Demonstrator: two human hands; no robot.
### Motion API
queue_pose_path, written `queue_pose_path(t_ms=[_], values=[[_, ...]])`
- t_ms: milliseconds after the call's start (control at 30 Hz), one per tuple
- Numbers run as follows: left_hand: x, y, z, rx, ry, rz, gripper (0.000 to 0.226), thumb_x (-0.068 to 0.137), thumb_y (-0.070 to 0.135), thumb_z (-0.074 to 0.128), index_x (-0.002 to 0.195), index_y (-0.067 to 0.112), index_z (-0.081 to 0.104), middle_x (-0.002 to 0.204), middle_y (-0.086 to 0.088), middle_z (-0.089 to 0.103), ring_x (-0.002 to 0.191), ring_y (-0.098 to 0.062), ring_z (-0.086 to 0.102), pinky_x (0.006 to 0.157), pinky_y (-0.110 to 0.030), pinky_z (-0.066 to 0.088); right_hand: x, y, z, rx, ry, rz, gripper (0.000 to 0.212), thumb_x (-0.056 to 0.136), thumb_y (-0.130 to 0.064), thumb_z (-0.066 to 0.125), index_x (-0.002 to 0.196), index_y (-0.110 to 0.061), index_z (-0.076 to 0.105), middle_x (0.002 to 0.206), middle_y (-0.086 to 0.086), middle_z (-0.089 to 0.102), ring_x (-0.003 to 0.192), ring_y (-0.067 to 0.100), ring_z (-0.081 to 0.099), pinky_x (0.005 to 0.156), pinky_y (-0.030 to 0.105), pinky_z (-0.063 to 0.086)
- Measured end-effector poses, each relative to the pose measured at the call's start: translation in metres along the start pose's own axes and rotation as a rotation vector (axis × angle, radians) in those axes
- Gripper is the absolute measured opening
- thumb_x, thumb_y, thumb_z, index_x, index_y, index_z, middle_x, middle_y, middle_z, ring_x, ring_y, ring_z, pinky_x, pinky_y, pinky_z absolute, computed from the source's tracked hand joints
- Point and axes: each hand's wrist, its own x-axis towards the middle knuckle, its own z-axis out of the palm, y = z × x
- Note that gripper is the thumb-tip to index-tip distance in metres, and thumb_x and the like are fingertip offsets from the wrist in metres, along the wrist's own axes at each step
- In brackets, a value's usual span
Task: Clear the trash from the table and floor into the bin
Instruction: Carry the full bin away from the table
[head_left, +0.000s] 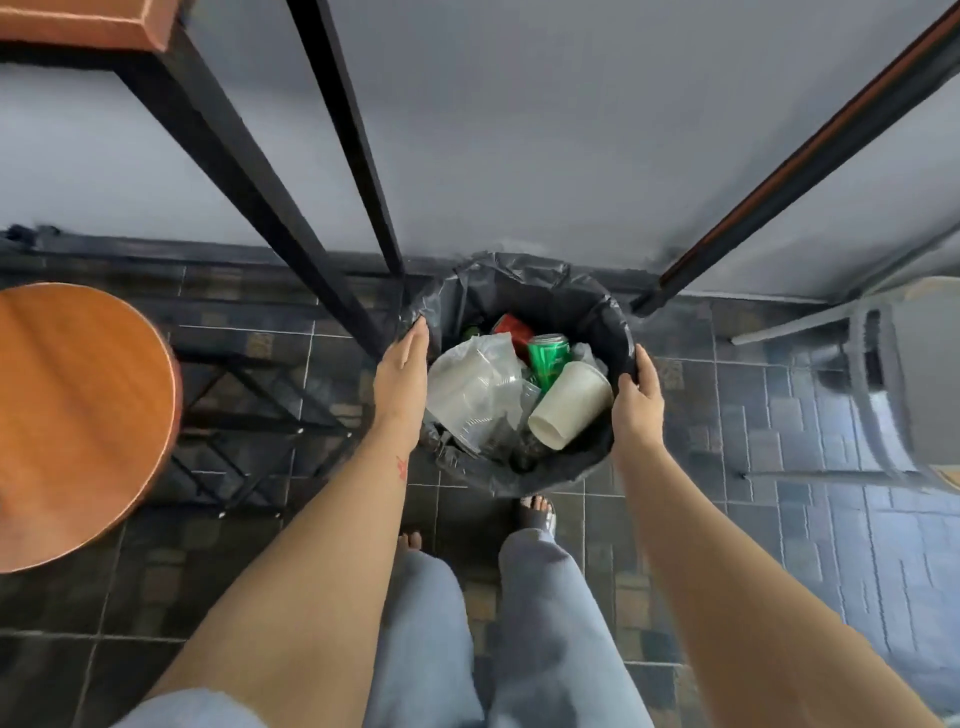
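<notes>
A round bin (540, 291) lined with a black bag stands on the tiled floor against the grey wall. Inside lie a white paper cup (569, 405), a green can (548, 358), a red can (511, 327) and crumpled clear plastic cups and wrap (475, 389). My left hand (402, 374) lies flat along the bin's left rim, fingers extended against the liner. My right hand (639, 400) grips the right rim, thumb hooked over the black bag's edge.
A round wooden stool (78, 415) stands at the left. Black metal table legs (249, 171) slant down to the floor beside the bin. A grey chair (904, 384) is at the right. My feet and legs are just below the bin.
</notes>
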Motion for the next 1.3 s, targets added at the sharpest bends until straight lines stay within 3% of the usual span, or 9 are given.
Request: queue_pose_path(t_ms=[67, 200, 333, 600, 700, 1000, 1100, 1200, 1300], values=[[0.024, -0.013, 0.018, -0.046, 0.057, -0.047, 0.059, 0.09, 0.064, 0.047, 0.137, 0.03, 0.055, 0.142, 0.011, 0.05, 0.129, -0.009, 0.042, 0.096, -0.027, 0.024, 0.038, 0.009, 0.011, -0.034, -0.03, 0.003, 0.048, 0.1, -0.015, 0.041, 0.142, -0.038, 0.047, 0.143, -0.008, 0.05, 0.129, 0.014, 0.047, 0.111, 0.035, 0.037], [0.086, -0.053, 0.053, -0.099, 0.095, -0.082, 0.052, 0.091, 0.062, 0.046, 0.133, 0.036, 0.06, 0.145, 0.011, 0.049, 0.135, -0.01, 0.041, 0.101, -0.028, 0.028, 0.11, 0.038, 0.035, -0.087, -0.072, 0.005, 0.047, 0.101, -0.016, 0.041, 0.142, -0.038, 0.047, 0.143, -0.011, 0.05, 0.128, 0.011, 0.046, 0.109, 0.032, 0.036], [0.156, -0.099, 0.082, -0.064, 0.105, -0.073, 0.044, 0.096, 0.06, 0.038, 0.128, 0.042, 0.061, 0.141, 0.011, 0.051, 0.119, -0.004, 0.041, 0.1, -0.027, 0.025, 0.177, 0.078, 0.066, -0.094, -0.072, 0.022, 0.047, 0.101, -0.016, 0.04, 0.143, -0.038, 0.046, 0.142, -0.012, 0.049, 0.127, 0.009, 0.046, 0.106, 0.027, 0.035], [0.269, -0.175, 0.119, -0.079, 0.145, -0.08, 0.049, 0.093, 0.064, 0.041, 0.13, 0.04, 0.061, 0.126, 0.016, 0.05, 0.117, -0.004, 0.043, 0.096, -0.028, 0.027, 0.286, 0.151, 0.124, -0.116, -0.145, 0.035, 0.046, 0.099, -0.03, 0.045, 0.144, -0.042, 0.042, 0.147, -0.015, 0.044, 0.135, 0.01, 0.041, 0.116, 0.037, 0.031], [0.301, -0.197, 0.128, -0.076, 0.149, -0.057, 0.051, 0.09, 0.067, 0.041, 0.132, 0.043, 0.059, 0.135, 0.014, 0.05, 0.119, -0.003, 0.042, 0.099, -0.029, 0.027, 0.316, 0.169, 0.146, -0.12, -0.164, 0.035, 0.045, 0.099, -0.035, 0.045, 0.143, -0.046, 0.041, 0.147, -0.017, 0.044, 0.134, 0.011, 0.041, 0.116, 0.04, 0.03], [0.352, -0.234, 0.142, 0.012, 0.213, 0.054, 0.054, 0.094, 0.064, 0.036, 0.14, 0.039, 0.05, 0.147, 0.014, 0.042, 0.123, 0.002, 0.037, 0.104, -0.025, 0.025, 0.354, 0.199, 0.177, -0.125, -0.161, -0.069, 0.049, 0.101, -0.033, 0.046, 0.146, -0.048, 0.034, 0.151, -0.017, 0.038, 0.137, 0.01, 0.038, 0.115, 0.037, 0.031], [0.357, -0.24, 0.137, 0.087, 0.214, 0.07, 0.049, 0.097, 0.061, 0.034, 0.142, 0.045, 0.043, 0.152, 0.01, 0.036, 0.135, -0.005, 0.035, 0.115, -0.036, 0.025, 0.354, 0.203, 0.182, -0.188, -0.195, -0.125, 0.055, 0.1, -0.034, 0.047, 0.148, -0.05, 0.025, 0.154, -0.017, 0.034, 0.136, 0.011, 0.039, 0.111, 0.035, 0.033], [0.354, -0.242, 0.129, 0.258, 0.101, 0.11, 0.049, 0.101, 0.055, 0.025, 0.149, 0.045, 0.03, 0.158, 0.006, 0.024, 0.137, -0.005, 0.028, 0.108, -0.029, 0.02, 0.353, 0.2, 0.179, -0.269, -0.249, -0.166, 0.061, 0.1, -0.032, 0.047, 0.152, -0.046, 0.017, 0.158, -0.014, 0.027, 0.14, 0.013, 0.035, 0.105, 0.031, 0.03], [0.35, -0.234, 0.12, 0.335, 0.033, 0.098, 0.053, 0.102, 0.052, 0.025, 0.152, 0.037, 0.027, 0.164, 0.0, 0.007, 0.15, -0.015, 0.012, 0.111, -0.026, 0.012, 0.347, 0.19, 0.17, -0.426, -0.276, -0.163, 0.061, 0.102, -0.038, 0.042, 0.154, -0.042, 0.012, 0.161, -0.012, 0.021, 0.145, 0.015, 0.026, 0.113, 0.039, 0.026]])
